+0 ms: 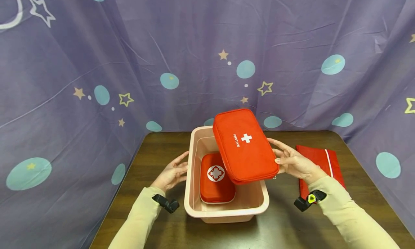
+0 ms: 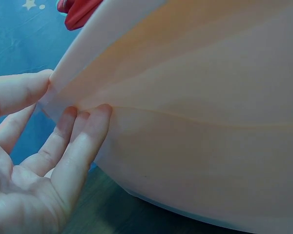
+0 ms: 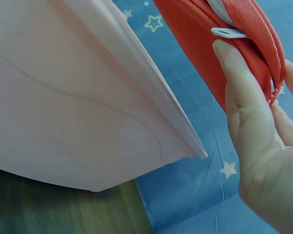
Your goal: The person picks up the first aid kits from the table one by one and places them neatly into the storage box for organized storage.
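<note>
A red pouch [image 1: 251, 153] is held tilted above a pink bin [image 1: 227, 213], cross side up, long axis running back-left to front-right. Its right edge is gripped by the right hand [image 1: 294, 163]; the bin's left rim is pinched by the left hand [image 1: 172, 174]. Inside, a red case [image 1: 212, 189] is seen.

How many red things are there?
3: the first aid bag held up by the right hand; the red case inside the bin; the flat red item on the table, partly behind the right arm. More could be hidden in the bin.
</note>
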A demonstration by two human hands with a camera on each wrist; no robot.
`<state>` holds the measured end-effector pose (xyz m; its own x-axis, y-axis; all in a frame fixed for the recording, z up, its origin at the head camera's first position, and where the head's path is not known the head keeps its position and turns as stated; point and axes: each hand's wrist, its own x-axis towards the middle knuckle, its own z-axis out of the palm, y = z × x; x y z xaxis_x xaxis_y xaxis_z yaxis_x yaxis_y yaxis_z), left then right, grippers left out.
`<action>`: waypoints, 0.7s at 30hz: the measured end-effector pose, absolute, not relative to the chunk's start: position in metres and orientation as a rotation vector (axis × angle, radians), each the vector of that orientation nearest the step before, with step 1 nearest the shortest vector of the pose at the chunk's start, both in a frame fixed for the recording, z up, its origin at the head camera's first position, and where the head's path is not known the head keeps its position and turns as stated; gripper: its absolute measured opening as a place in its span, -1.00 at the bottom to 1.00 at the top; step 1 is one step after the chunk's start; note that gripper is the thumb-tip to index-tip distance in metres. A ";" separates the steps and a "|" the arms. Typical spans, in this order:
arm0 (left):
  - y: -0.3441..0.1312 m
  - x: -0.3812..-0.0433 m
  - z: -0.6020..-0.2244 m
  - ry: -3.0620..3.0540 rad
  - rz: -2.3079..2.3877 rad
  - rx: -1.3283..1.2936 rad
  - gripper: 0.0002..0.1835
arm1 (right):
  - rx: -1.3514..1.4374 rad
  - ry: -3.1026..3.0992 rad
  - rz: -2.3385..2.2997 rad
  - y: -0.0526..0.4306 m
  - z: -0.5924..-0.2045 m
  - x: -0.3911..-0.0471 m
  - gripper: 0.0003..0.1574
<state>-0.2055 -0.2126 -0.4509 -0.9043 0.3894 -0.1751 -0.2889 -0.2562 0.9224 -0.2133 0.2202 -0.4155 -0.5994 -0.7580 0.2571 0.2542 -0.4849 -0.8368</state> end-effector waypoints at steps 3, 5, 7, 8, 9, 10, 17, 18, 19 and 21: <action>-0.213 -0.205 -0.450 1.589 2.192 0.121 -0.24 | -0.811 1.065 -2.095 0.217 -0.416 -0.213 -0.14; -0.213 -0.205 -0.450 1.592 2.191 0.121 -0.25 | -0.791 1.075 -2.086 0.215 -0.415 -0.213 -0.15; -0.213 -0.205 -0.450 1.595 2.189 0.122 -0.25 | -0.774 1.077 -2.078 0.213 -0.414 -0.213 -0.15; -0.213 -0.205 -0.450 1.597 2.188 0.124 -0.25 | -0.763 1.078 -2.075 0.212 -0.414 -0.213 -0.16; -0.213 -0.205 -0.450 1.598 2.188 0.126 -0.25 | -0.749 1.081 -2.070 0.211 -0.412 -0.212 -0.17; -0.213 -0.205 -0.450 1.599 2.188 0.128 -0.25 | -0.732 1.081 -2.065 0.210 -0.411 -0.212 -0.17; -0.214 -0.204 -0.449 1.605 2.186 0.124 -0.24 | -0.622 1.094 -2.015 0.200 -0.408 -0.210 -0.25; -0.213 -0.204 -0.449 1.604 2.185 0.125 -0.24 | -0.613 1.095 -2.013 0.199 -0.408 -0.210 -0.26; -0.213 -0.204 -0.449 1.603 2.185 0.125 -0.24 | -0.602 1.097 -2.013 0.198 -0.408 -0.209 -0.26; -0.213 -0.205 -0.449 1.603 2.184 0.124 -0.24 | -0.581 1.105 -2.017 0.196 -0.408 -0.209 -0.28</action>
<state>-0.2046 -0.2132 -0.4494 -0.9049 0.3875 -0.1760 -0.2840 -0.2420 0.9278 -0.2089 0.1965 -0.4085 -0.6153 -0.7876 0.0335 0.3959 -0.3455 -0.8509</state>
